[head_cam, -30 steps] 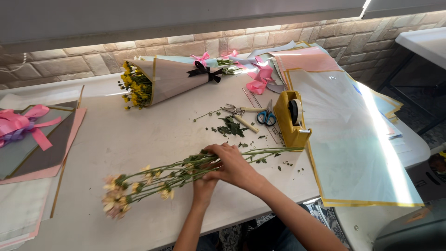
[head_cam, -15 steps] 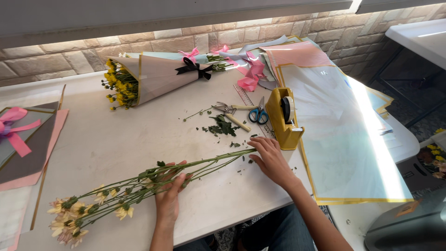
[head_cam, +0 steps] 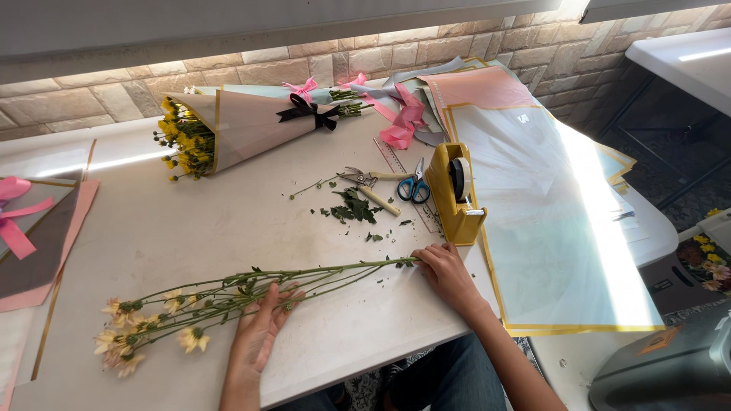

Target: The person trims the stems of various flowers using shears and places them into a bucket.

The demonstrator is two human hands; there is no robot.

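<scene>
A bunch of pale yellow flowers (head_cam: 228,301) lies lengthwise along the near part of a white worktable (head_cam: 190,221), blooms at the left and cut stem ends at the right. The person's left hand (head_cam: 259,335) lies flat and unclenched over the leafy middle of the stems, fingers spread across them, pressing rather than gripping. The right hand (head_cam: 442,274) sits at the far right tip of the stems, fingers curled down where the cut ends (head_cam: 396,262) meet them; whether it pinches the ends or only touches them cannot be told. The flower heads reach well to the left of both hands, near the table's left edge.

Just beyond the right hand stands a yellow tape dispenser (head_cam: 454,192). Left of it, farther back, lie blue-handled scissors (head_cam: 415,186), a pair of pruning shears (head_cam: 369,186) and a scatter of green trimmings (head_cam: 352,207). At the far side of the table rests a finished bouquet (head_cam: 236,129) of yellow flowers in pale paper tied with a black bow. Pink ribbon (head_cam: 402,125) trails beside it. Translucent wrapping sheets (head_cam: 548,213) with gold edging cover the right of the table, and a pink bow (head_cam: 14,217) sits on dark paper at the far left.
</scene>
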